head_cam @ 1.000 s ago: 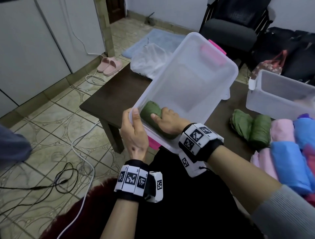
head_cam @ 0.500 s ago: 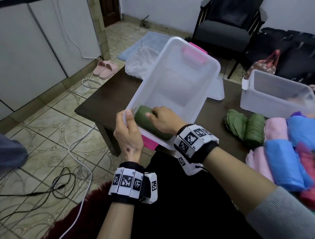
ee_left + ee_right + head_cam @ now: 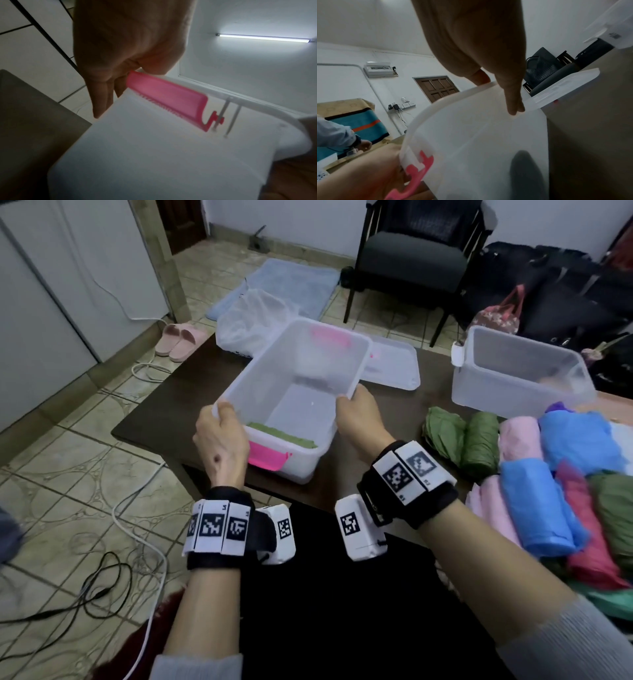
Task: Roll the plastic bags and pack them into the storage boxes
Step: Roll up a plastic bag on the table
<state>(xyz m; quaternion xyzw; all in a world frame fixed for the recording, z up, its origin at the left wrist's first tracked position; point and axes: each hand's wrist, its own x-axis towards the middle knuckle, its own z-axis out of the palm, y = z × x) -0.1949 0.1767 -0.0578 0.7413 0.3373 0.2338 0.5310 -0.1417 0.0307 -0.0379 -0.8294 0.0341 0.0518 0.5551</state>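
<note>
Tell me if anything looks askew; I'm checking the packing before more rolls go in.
Nothing is spilled or damaged. The translucent plastic storage box with pink latches sits skewed to the dark wooden table's edge, its near end at that edge, held at the rim by the left hand and right hand. One green rolled bag lies inside.

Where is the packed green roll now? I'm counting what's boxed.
Head view: the green roll lies inside the storage box, against its near wall by the pink latch.
</note>
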